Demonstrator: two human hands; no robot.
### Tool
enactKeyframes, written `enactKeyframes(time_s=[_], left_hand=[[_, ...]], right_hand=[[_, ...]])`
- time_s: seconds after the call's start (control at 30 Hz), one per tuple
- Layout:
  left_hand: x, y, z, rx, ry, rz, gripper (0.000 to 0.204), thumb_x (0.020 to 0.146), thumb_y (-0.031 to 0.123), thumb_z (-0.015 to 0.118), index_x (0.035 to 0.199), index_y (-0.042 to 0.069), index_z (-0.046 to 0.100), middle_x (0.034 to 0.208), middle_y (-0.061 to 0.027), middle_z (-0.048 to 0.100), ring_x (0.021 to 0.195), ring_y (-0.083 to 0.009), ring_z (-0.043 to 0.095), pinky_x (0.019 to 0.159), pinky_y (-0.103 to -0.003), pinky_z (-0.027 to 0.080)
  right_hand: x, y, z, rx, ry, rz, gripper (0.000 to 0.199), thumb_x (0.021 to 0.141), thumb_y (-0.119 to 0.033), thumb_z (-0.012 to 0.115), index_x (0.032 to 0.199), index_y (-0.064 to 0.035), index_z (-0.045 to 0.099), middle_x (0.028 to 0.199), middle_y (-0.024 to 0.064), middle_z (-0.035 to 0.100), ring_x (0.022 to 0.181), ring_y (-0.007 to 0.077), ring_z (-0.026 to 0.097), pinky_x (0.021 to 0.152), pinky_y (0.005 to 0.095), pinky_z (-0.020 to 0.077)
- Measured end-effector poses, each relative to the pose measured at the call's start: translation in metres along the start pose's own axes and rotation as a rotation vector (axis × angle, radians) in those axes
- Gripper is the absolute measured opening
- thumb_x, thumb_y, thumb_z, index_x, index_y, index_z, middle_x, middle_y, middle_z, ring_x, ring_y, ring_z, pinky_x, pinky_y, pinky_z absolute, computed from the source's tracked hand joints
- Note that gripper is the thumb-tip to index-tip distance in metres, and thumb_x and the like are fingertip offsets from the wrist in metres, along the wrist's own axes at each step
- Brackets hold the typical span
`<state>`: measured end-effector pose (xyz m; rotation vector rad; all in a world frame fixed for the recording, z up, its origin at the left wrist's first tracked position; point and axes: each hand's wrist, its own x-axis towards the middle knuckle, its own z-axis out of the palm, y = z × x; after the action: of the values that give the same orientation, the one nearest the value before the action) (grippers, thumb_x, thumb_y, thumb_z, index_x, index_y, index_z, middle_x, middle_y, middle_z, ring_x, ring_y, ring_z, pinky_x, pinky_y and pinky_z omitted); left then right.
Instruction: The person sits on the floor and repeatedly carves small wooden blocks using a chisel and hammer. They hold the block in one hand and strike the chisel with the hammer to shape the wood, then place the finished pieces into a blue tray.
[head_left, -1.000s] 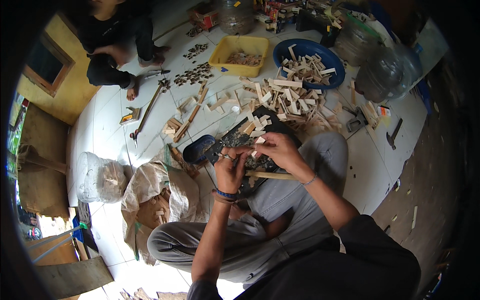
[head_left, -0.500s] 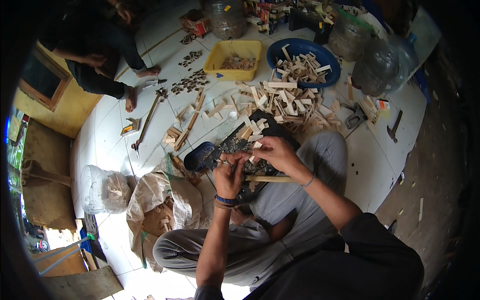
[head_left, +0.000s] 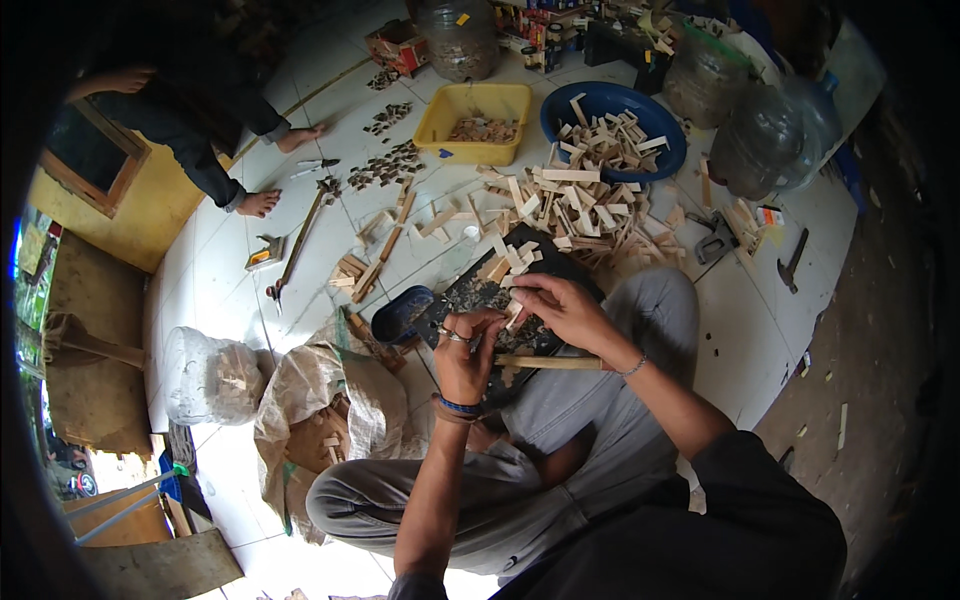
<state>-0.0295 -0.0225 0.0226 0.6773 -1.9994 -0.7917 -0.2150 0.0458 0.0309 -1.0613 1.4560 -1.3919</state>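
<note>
My left hand and my right hand meet over a dark board in front of my crossed legs. Pinched between their fingertips is a small pale wood piece. The black board carries dark flakes and several small wood blocks at its far side. Just below my right hand, a wooden handle lies across the board's near part; what it belongs to is hidden. A dark blue tray sits left of my left hand.
Beyond the board spreads a heap of wood offcuts, with a blue basin and yellow tub behind. A hammer lies right; a sack stands left. At upper left, another person's feet rest near a saw.
My hands stay together, with small shifts of the fingers around the wood piece, which shows more now. The other person's hand and legs have shifted slightly. The whole view has moved a little.
</note>
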Motion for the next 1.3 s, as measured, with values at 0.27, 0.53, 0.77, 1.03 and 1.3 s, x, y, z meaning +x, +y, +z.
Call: enactKeyframes(time_s=[0.27,0.53,0.77,1.03,1.3], left_hand=[[-0.006,-0.002,0.002,-0.091,-0.015,-0.072,0.039,0.093,0.0,0.074,0.124,0.004,0.049,0.102,-0.012,0.078,0.098,-0.0205,0.076,0.085,-0.031,0.056],[-0.003,-0.001,-0.004,-0.022,-0.04,-0.093,0.04,0.094,0.005,0.074,0.124,0.004,0.047,0.104,-0.0098,0.078,0.099,-0.0321,0.075,0.086,-0.037,0.056],[-0.005,-0.006,0.0,-0.087,-0.027,-0.07,0.039,0.094,0.008,0.074,0.124,0.004,0.048,0.102,-0.0088,0.078,0.096,-0.0346,0.073,0.085,-0.039,0.055],[-0.007,-0.011,0.004,-0.078,-0.017,-0.052,0.038,0.094,0.012,0.075,0.122,0.005,0.05,0.102,-0.0103,0.076,0.099,-0.0344,0.071,0.088,-0.041,0.052],[-0.01,-0.008,0.006,-0.086,0.038,-0.007,0.033,0.094,0.013,0.074,0.119,0.005,0.053,0.099,-0.0089,0.076,0.094,-0.0335,0.071,0.081,-0.041,0.051]], right_hand=[[-0.056,0.007,-0.027,-0.936,-0.163,-0.161,0.041,0.098,-0.037,0.069,0.123,-0.0058,0.064,0.1,0.0109,0.073,0.085,0.0261,0.071,0.083,0.0382,0.0513],[-0.108,-0.014,-0.039,-1.151,-0.399,-0.333,0.038,0.102,-0.031,0.062,0.13,-0.0062,0.062,0.097,0.0148,0.071,0.087,0.0302,0.07,0.084,0.0422,0.051],[-0.121,-0.095,-0.075,-0.823,-0.163,0.148,0.033,0.107,-0.02,0.057,0.131,0.002,0.058,0.087,0.0201,0.072,0.077,0.034,0.073,0.065,0.0394,0.0553],[-0.097,-0.085,-0.042,-0.91,-0.202,-0.278,0.06,0.104,-0.011,0.06,0.16,-0.0124,0.04,0.096,0.0221,0.069,0.076,0.0365,0.07,0.069,0.0446,0.0547],[-0.094,-0.085,-0.039,-1.066,-0.162,-0.346,0.062,0.102,-0.01,0.062,0.16,-0.0188,0.041,0.084,0.0165,0.065,0.069,0.0324,0.067,0.063,0.0435,0.0529]])
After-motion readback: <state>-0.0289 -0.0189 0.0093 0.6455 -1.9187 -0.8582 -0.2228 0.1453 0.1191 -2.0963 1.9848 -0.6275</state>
